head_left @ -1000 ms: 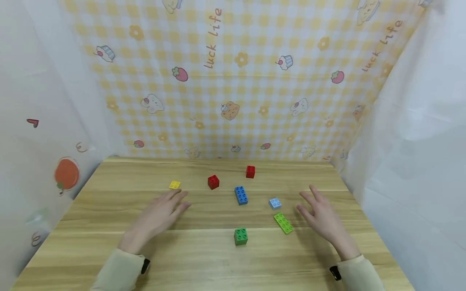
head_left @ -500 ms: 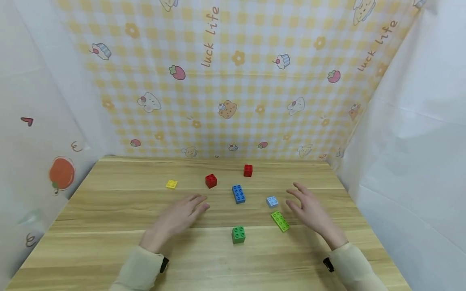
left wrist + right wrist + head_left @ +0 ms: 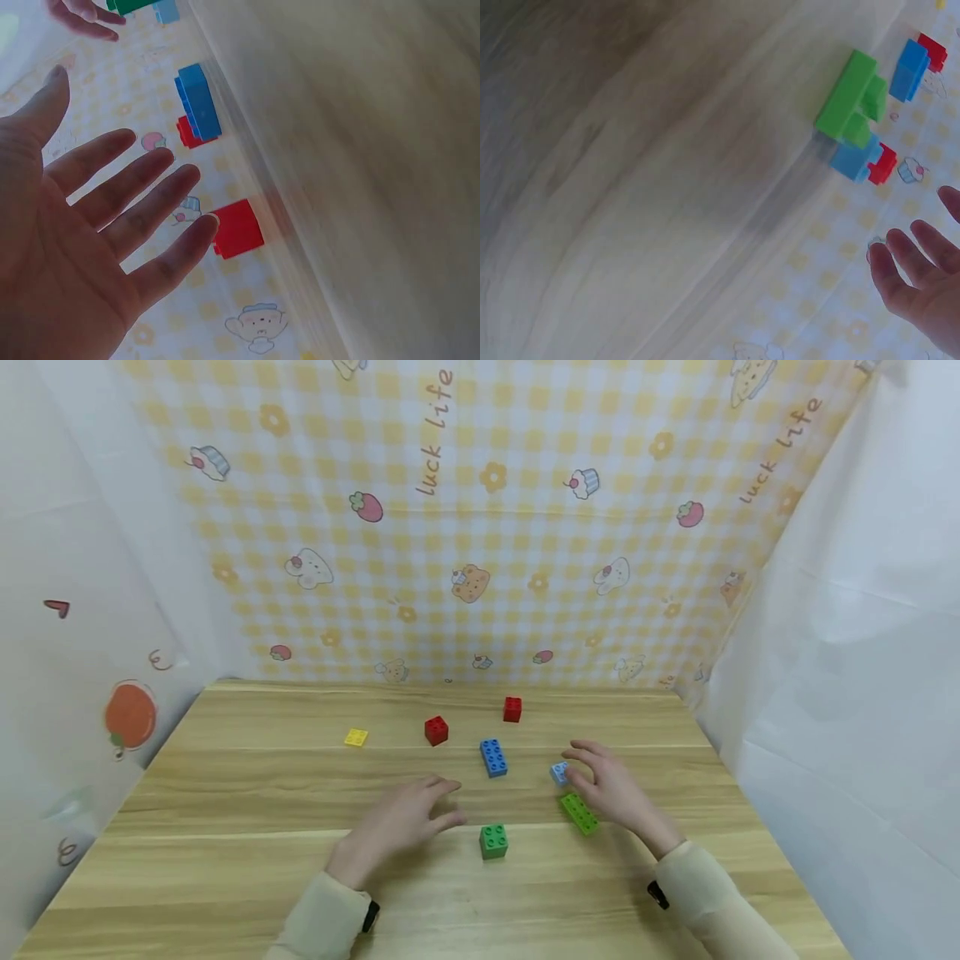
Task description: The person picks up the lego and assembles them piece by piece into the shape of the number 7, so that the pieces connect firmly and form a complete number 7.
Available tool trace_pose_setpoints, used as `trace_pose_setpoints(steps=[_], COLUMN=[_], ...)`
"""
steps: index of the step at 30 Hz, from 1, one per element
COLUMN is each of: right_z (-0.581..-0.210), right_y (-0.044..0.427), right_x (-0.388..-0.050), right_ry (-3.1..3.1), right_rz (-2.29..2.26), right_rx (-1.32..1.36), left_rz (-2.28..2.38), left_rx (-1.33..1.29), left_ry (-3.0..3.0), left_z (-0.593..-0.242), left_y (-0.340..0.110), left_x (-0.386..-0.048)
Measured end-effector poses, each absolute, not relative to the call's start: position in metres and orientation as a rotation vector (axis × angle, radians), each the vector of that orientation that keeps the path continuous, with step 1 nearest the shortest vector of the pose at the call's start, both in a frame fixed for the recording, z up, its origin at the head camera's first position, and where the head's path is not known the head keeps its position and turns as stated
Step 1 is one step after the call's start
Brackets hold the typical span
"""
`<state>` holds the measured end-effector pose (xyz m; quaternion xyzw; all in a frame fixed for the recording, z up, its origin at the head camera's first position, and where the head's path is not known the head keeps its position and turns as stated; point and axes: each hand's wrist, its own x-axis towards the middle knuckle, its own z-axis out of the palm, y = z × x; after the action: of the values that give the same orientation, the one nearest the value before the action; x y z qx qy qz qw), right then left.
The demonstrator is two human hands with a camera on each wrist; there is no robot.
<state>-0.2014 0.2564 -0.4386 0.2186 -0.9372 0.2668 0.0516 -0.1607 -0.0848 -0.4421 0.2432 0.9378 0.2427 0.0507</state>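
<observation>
I see left hand (image 3: 397,822) shifted from yellow plate (image 3: 356,737) to near green brick (image 3: 493,842); right hand (image 3: 611,789) farther from surface's (image 3: 225,877) right edge, now partly covering light blue brick (image 3: 558,774).

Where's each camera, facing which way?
Head: head-worn, facing forward-down over wood-grain table; left hand, right hand show.
Left wrist: worn there, facing past left hand to yellow-checked cloth; right hand also shows.
Right wrist: worn there, facing across table to cloth; right hand shows, cropped.
Wrist views share: blue rectangular plastic brick.
</observation>
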Motion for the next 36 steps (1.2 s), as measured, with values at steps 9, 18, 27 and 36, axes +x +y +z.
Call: trace_pose_setpoints(steps=[9,18,27,36], right_z=[-0.448,-0.45,-0.448,-0.448], right_y=[0.242,0.228,0.211,0.188], right_x=[-0.213,-0.217,-0.226,-0.241], right_ry=[-2.917,-2.964,-2.965,-2.921], right_rz=[0.958,0.83,0.768,0.833], right_rx=[0.667,0.738,0.803,0.818], left_rz=[0.81,0.865,0.824,0.77], left_rx=[0.782,0.807,0.83,0.84], left_ry=[2.649,2.602,2.61,2.62], left_z=[-0.454,-0.459,-0.459,-0.457], left_y=[-0.072,-0.055,-0.045,-0.039], left_x=[-0.162,-0.162,-0.162,-0.162])
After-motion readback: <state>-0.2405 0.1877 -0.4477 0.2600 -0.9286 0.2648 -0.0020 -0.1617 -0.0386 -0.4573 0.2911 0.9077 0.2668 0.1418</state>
